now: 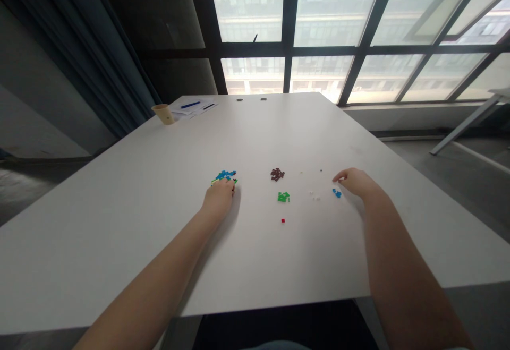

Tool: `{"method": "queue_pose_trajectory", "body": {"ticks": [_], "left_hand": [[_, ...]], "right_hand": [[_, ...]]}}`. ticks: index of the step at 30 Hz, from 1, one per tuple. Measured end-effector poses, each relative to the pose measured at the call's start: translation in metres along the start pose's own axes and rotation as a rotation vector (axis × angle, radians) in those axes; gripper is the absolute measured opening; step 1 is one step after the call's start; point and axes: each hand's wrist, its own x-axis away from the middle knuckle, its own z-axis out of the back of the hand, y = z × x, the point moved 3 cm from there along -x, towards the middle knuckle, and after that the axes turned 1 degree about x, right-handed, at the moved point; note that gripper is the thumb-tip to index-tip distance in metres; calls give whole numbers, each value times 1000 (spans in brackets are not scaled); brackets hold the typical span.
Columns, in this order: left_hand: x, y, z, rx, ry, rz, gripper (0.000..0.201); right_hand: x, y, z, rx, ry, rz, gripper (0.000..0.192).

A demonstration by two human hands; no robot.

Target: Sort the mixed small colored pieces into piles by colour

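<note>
My left hand [218,198] reaches over a mixed pile of small blue pieces [225,174], with green and a few dark ones at its edges. Its fingers are bent down together into the pile, and what they grip is hidden. On the right, my right hand [356,181] hovers low with thumb and fingertips pinched; anything between them is too small to make out. Just below those fingertips lies a little cluster of blue pieces [337,193]. Brown pieces [277,174] and green pieces [283,197] form separate heaps between the hands.
One red piece [283,221] lies nearest me on the white table [255,265]. Several tiny white pieces [316,198] and one black piece [321,170] are scattered left of my right hand. A tan cup [163,114], papers [193,110] and a blue pen [190,104] sit far left.
</note>
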Motion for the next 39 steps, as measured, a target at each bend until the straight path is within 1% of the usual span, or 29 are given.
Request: {"method": "queue_pose_trajectory", "body": {"ticks": [2,4,7,10,12,15,19,21,23,25,29,35,39], "left_hand": [[-1,2,2,38,36,-11,22],[-3,4,2,135,85,-34,20],[-5,10,1,373,139,-101,17],[-3,21,-1,613,149,-164,14],[0,29,0,757,148,-175,15],[5,41,-1,1013,100,-156,18],[6,51,-8,1392,-44,-93,27],[6,54,-12,1514,-80,-74,29],[6,55,-14,1578,-91,-63,29],[5,55,-15,1587,-100,-54,28],[5,52,-17,1532,-101,-43,26],[5,50,-16,1503,-101,-109,22],[6,52,-15,1485,-124,-91,27]], "right_hand": [[5,-13,5,-37,89,3,29],[11,-34,5,-106,148,62,30],[23,-74,-5,-236,202,291,30],[37,-111,-22,-342,215,514,28],[46,-130,-32,-404,207,630,26],[56,-147,-40,-499,215,738,24],[63,-155,-38,-570,287,803,20],[65,-156,-35,-582,321,828,18],[66,-155,-34,-587,337,851,18],[68,-155,-32,-593,343,879,21],[70,-155,-31,-589,341,935,23],[69,-154,-33,-589,367,966,16],[67,-154,-36,-577,389,970,12]]}}
